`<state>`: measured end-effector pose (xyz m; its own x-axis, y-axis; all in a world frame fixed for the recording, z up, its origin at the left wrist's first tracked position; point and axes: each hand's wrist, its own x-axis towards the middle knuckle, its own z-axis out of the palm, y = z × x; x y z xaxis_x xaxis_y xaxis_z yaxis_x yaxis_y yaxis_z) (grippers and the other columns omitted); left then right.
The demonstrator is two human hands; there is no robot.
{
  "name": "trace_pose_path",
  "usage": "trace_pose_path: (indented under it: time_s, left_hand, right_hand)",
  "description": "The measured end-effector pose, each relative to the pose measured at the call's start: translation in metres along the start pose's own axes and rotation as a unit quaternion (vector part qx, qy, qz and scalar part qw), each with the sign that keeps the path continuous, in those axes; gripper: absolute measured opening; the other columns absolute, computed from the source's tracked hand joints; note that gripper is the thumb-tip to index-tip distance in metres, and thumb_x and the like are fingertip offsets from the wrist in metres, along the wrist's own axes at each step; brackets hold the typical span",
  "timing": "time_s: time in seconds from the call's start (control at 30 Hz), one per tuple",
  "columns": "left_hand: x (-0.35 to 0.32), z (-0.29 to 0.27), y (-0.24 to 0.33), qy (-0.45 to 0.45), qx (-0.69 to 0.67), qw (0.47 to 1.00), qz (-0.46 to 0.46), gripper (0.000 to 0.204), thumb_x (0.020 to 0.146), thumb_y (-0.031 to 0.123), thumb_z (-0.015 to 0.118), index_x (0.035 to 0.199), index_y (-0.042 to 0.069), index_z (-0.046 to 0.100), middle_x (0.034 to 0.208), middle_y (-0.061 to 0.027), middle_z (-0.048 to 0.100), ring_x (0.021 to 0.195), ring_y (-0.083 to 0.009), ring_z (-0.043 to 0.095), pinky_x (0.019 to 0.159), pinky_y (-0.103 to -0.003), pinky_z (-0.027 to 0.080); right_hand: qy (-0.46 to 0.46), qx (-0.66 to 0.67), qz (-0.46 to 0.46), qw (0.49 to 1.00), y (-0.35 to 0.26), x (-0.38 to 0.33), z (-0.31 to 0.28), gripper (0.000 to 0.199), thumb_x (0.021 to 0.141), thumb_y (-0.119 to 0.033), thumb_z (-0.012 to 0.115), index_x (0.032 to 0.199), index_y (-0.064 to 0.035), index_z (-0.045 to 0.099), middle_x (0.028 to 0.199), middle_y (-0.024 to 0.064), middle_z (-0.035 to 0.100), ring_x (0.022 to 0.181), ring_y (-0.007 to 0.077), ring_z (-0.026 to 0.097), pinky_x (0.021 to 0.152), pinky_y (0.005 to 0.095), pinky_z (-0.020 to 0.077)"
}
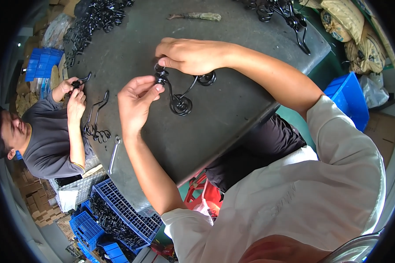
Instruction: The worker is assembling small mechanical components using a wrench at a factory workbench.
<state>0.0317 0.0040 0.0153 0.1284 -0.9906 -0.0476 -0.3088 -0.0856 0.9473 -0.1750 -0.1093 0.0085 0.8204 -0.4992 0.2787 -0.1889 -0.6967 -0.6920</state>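
Observation:
Over the dark tabletop I hold a glossy black coiled metal wire part [180, 105] with both hands. It has round coils joined by bent rods; one coil hangs low, another peeks out below my right wrist. My left hand [136, 101] is closed, thumb and fingers pinching the small upper coil [161, 77] from the left. From above, my right hand [188, 55] is closed too, its thumb and fingertips at the top of that same coil. Its palm side hides some of the wire.
The dark table [162, 140] carries a black pile of parts [98, 22], more coiled wires [289, 15], a wrench [114, 154] and a worn stick-like piece [195, 16]. At left, a co-worker [50, 136] handles a black part. Blue crates [127, 210] stand below.

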Motion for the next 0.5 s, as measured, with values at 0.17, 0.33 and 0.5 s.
trace_pose_path:
  time_s: [0.17, 0.33, 0.5]
  left_hand:
    - [0.003, 0.001, -0.008, 0.004, -0.021, 1.000, -0.011, 0.018, 0.089, 0.003, 0.078, 0.101, -0.005, 0.067, 0.089, -0.0113, 0.076, 0.080, -0.0131, 0.073, 0.069, -0.024, 0.056]
    - [0.001, 0.003, -0.002, 0.033, -0.026, 0.998, -0.048, 0.018, 0.090, 0.008, 0.079, 0.098, -0.004, 0.068, 0.087, -0.0120, 0.076, 0.078, -0.0157, 0.074, 0.066, -0.024, 0.058]
    - [0.002, 0.009, -0.006, 0.044, -0.062, 0.997, -0.027, 0.016, 0.090, 0.006, 0.078, 0.095, -0.005, 0.068, 0.087, -0.0136, 0.075, 0.075, -0.0165, 0.074, 0.065, -0.024, 0.059]
  right_hand:
    - [0.007, 0.010, 0.007, 1.000, 0.004, 0.000, 0.000, 0.033, 0.109, -0.025, 0.047, 0.120, 0.0045, 0.056, 0.119, 0.0192, 0.058, 0.111, 0.0392, 0.060, 0.095, 0.0463, 0.0470]
    - [0.026, 0.001, -0.016, 1.000, 0.008, 0.002, 0.003, 0.034, 0.109, -0.025, 0.047, 0.120, 0.0053, 0.057, 0.117, 0.0193, 0.058, 0.108, 0.0388, 0.061, 0.093, 0.0462, 0.0472]
    - [0.024, 0.012, -0.001, 1.000, 0.009, 0.001, 0.001, 0.034, 0.109, -0.025, 0.047, 0.120, 0.0056, 0.057, 0.116, 0.0189, 0.059, 0.108, 0.0387, 0.061, 0.094, 0.0447, 0.0472]
